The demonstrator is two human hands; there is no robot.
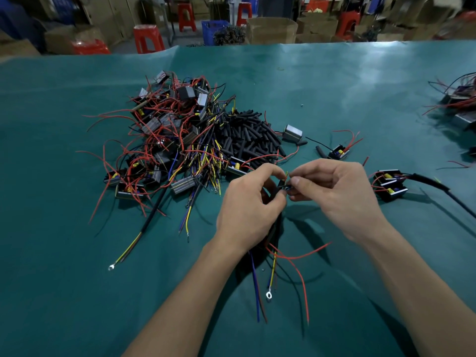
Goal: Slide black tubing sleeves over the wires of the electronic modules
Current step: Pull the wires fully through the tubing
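Observation:
My left hand (251, 204) grips a black tubing sleeve (280, 185) together with a bundle of wires, above the green table. Pinched in the fingertips of my right hand (334, 194) are the wire ends (289, 187), right at the sleeve's mouth. Blue, brown, yellow and red wires (273, 274) hang below my left hand, one ending in a ring terminal (269, 295). The module these wires belong to is hidden behind my left hand. A heap of black sleeves (247, 135) lies beyond my hands.
A tangled pile of modules with red, yellow and blue wires (164, 140) fills the left centre. Sleeved modules (390, 182) lie at the right, two loose modules (292, 132) further back, more (461, 99) at the far right edge. Stools and boxes stand beyond the table.

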